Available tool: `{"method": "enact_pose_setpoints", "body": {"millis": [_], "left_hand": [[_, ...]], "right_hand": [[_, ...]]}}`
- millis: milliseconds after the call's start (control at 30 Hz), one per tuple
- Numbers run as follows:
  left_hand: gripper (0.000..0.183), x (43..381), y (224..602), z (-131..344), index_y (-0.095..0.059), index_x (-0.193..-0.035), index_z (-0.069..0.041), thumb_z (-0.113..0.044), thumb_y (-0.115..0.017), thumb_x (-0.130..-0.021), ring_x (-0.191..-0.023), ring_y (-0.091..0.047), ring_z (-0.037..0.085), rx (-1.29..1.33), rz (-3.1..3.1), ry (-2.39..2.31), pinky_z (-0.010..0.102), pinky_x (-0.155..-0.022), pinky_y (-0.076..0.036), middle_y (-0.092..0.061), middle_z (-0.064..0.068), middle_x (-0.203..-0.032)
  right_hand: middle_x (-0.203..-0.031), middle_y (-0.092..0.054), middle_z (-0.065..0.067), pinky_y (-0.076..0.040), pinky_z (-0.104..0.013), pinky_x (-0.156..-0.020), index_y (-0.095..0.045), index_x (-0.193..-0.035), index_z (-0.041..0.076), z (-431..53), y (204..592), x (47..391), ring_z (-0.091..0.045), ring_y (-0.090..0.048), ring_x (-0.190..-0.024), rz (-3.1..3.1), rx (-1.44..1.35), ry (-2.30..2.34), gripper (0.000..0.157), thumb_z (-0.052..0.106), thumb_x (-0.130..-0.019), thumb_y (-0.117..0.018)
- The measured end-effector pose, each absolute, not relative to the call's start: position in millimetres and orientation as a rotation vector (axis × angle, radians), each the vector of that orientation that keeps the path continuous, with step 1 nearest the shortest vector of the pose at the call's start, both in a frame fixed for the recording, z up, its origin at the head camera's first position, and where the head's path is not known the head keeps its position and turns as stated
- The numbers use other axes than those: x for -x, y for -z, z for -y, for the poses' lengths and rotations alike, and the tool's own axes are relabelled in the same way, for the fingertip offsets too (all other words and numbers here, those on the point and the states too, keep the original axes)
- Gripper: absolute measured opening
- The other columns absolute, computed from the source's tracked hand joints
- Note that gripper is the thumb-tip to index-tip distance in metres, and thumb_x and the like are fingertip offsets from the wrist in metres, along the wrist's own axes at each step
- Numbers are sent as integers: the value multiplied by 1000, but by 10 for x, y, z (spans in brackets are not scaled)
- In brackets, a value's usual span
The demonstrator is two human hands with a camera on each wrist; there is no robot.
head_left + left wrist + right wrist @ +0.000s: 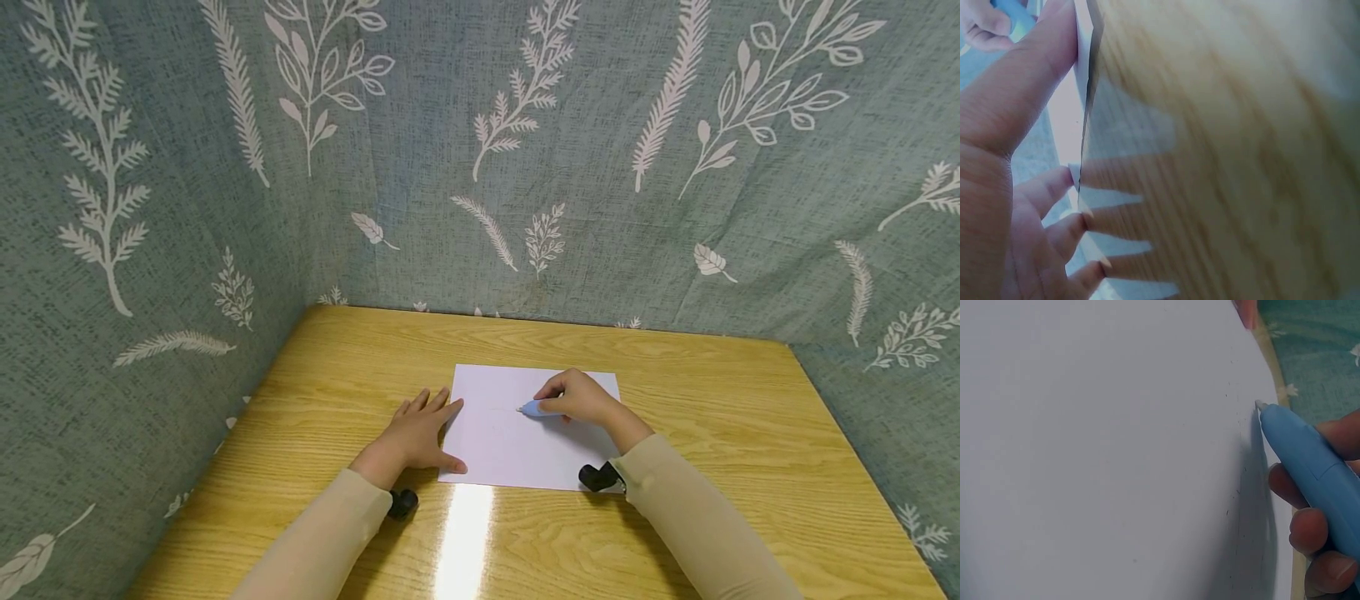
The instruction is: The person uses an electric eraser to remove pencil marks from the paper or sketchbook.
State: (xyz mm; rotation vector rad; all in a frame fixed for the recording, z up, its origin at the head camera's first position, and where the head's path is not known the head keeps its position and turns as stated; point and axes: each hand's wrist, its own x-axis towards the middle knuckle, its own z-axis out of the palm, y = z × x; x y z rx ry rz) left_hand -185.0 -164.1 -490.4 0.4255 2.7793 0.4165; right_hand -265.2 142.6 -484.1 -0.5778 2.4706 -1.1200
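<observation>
A white sheet of paper (pixel 487 450) lies flat on the wooden table. My right hand (pixel 581 398) grips a blue electric eraser (pixel 540 408), a thick pen-shaped body whose small white tip meets the paper near its middle. In the right wrist view, fingers curl round the blue eraser (pixel 1310 462), and dark specks are scattered in a row on the sheet (pixel 1116 425). With fingers spread, my left hand (pixel 412 433) rests at the sheet's left edge, its thumb on the lower left corner. The left wrist view shows this hand (pixel 997 131) beside the paper's edge.
The wooden table (pixel 337 358) extends around the sheet on all sides. Grey-green cloth (pixel 435 150) with white leaf prints hangs behind and at both sides. A black wrist camera (pixel 597 477) overlaps the paper's lower right; another (pixel 403 504) sits at the left wrist.
</observation>
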Motion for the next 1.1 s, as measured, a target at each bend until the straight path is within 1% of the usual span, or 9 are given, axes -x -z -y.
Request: {"method": "enact_pose_setpoints", "body": {"millis": [367,767,1000,1100], "left_hand": [[110,1847,4900,1637,-32,-159,-23,-65,-81,-70,-152,-8,42,-424,-2778,-418,62,-120,-9,-15,10,-167],[110,1845,4900,1639,-33,-159,-23,-66,-81,-70,-152,-8,42,-422,-2781,-418,62,-120,-9,-15,10,-167],[109,1839,4882,1637,-33,-159,-23,-65,-81,-70,-152,-7,42,-418,-2776,-424,61,-120,-9,-15,11,-167],[109,1839,4885,1638,-32,-159,-23,-64,-81,-71,-152,-8,42,-421,-2778,-426,62,-120,-9,-15,11,-167]], "right_hand": [[-93,-73,2,-48,-31,-53,-79,-102,12,-1402,4823,2650,-15,-52,-51,-2466,561,1114,13,18,-92,-73],[-91,-73,2,-46,-29,-52,-79,-103,12,-1385,4834,2670,-14,-51,-50,-2462,579,1100,13,17,-93,-72],[-86,-73,2,-46,-30,-52,-79,-102,11,-1358,4820,2665,-13,-51,-49,-2463,609,1109,13,15,-92,-72],[-89,-73,2,-47,-30,-52,-79,-102,11,-1348,4810,2661,-13,-51,-50,-2460,607,1106,13,15,-92,-72]]}}
